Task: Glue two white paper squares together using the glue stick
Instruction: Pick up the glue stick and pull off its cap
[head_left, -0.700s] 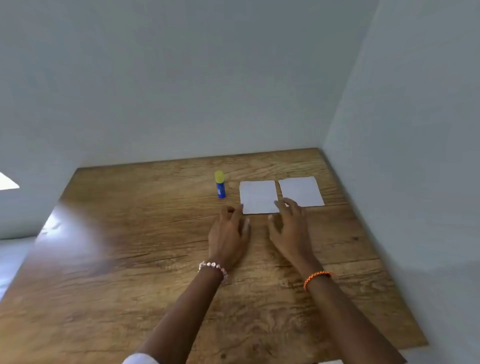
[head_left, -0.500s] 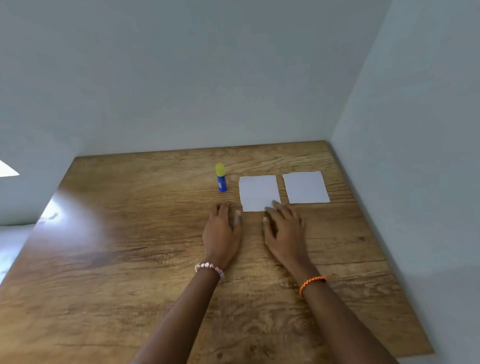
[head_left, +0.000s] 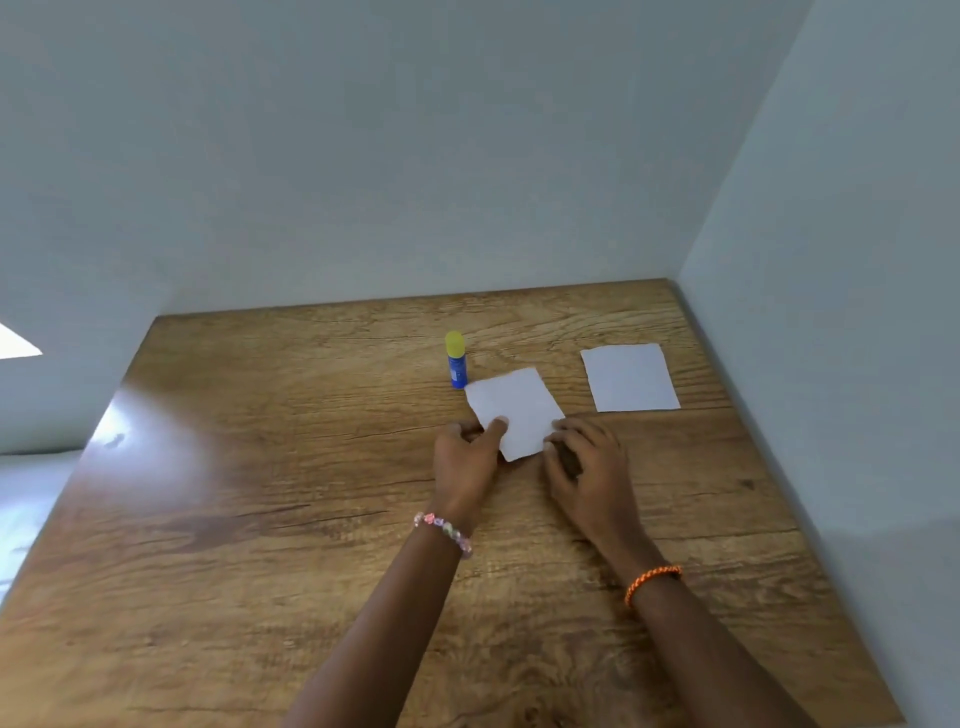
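A white paper square (head_left: 514, 408) lies turned at an angle on the wooden table (head_left: 260, 519), its far corner close to the glue stick. My left hand (head_left: 467, 462) presses a fingertip on the square's near left edge. My right hand (head_left: 584, 467) touches its near right corner with the fingertips. A second white paper square (head_left: 629, 376) lies flat farther right, untouched. A blue glue stick (head_left: 456, 359) with a yellow cap stands upright just behind the first square.
Pale walls close in the table at the back and on the right. A bright light patch glares on the table's left part (head_left: 119, 431). Both wrists wear bead bracelets.
The left paper square has slid toward me and rotated under my fingers. Both hands moved onto its near edge. The right square and the glue stick stayed put.
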